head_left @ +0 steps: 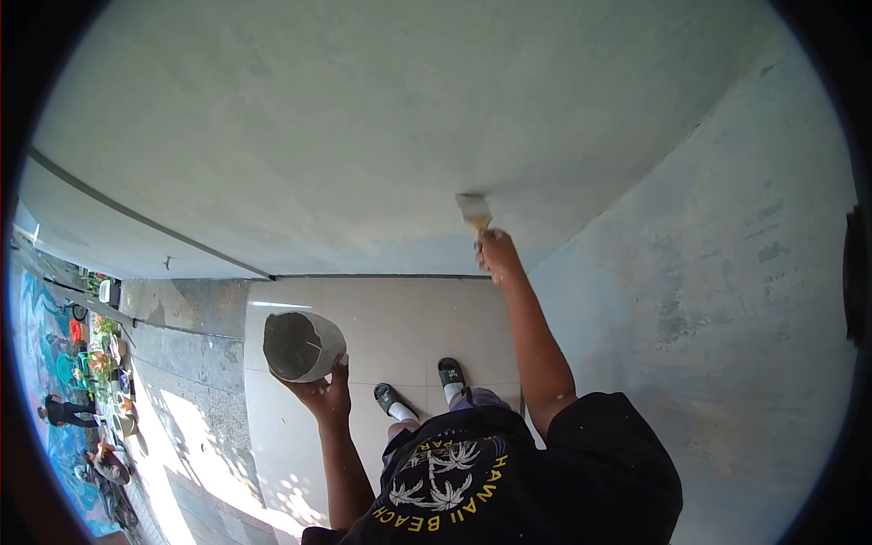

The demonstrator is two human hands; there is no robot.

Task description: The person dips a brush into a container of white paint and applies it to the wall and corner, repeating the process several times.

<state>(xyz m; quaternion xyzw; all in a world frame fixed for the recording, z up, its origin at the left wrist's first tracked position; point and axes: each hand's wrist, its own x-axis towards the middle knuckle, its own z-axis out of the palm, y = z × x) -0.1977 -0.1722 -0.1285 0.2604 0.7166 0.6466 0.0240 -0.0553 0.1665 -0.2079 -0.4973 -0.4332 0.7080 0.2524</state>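
My right hand (496, 256) is closed around the wooden handle of a paintbrush (475, 211). The brush's wide tip is up against the pale grey-green wall (363, 136), with a dark shadow beside it. In my left hand (325, 392) is a round grey paint container (320, 345), gripped from below and along its side. Its mouth faces up and to the left, and the inside looks coated in grey. Light specks dot the fingers of both hands.
A second wall (672, 300), patchy with blue-grey marks, meets the first at a corner on the right. Light tiles (391, 318) lie under my sandalled feet. Far left, beyond a sunlit pavement (195, 363), are plants, two people (68, 413) and a colourful mural (36, 318).
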